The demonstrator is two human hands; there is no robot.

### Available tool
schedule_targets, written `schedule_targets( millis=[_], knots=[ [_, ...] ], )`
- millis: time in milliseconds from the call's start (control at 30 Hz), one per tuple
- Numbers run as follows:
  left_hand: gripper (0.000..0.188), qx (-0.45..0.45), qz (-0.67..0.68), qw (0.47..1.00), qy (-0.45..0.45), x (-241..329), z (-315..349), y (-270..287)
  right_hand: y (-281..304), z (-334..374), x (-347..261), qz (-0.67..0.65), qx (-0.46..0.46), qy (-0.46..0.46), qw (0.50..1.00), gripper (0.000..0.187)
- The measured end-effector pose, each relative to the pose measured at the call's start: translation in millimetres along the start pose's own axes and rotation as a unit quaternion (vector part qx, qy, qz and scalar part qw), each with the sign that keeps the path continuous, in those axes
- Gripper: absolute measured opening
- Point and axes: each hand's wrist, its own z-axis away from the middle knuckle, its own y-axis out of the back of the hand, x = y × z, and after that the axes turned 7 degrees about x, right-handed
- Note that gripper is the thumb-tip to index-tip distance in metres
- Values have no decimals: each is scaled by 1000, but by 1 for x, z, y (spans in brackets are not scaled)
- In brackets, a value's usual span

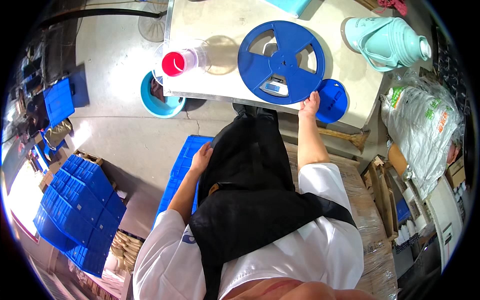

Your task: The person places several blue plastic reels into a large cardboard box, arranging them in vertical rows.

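A blue spool flange (283,62) with a slotted hub and wide openings lies over a small weighing scale (275,86), partly visible through an opening. My right hand (309,105) holds the flange's rim at its near right side, fingers closed at the edge. Beside that hand is a smaller blue round plate (332,101) with small slots. My left hand (201,157) rests by my left thigh against the black apron (247,155), fingers stretched out and holding nothing. To the left stands a clear plastic spool (192,56) with a red inside to its core.
A turquoise thermos jug (385,42) lies at the table's (225,85) far right. Below the left corner sits a light-blue basin (162,107). Blue crates (82,205) are stacked at left, another (185,155) beside my leg. A broom (350,137) is under the right edge.
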Motion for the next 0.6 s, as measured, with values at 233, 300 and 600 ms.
schedule_targets(
  millis=[233, 300, 600],
  knots=[
    [44, 23, -28, 999, -2, -30, -4, 19, 80, 41, -10, 215, -3, 91, 972, 39],
    [44, 44, -18, 999, -17, -42, -15, 27, 106, 56, -12, 278, -76, 49, 956, 35],
    [46, 64, 73, 995, -6, -50, -39, 44, 143, 141, 7, 560, -251, -79, 786, 65]
  ],
)
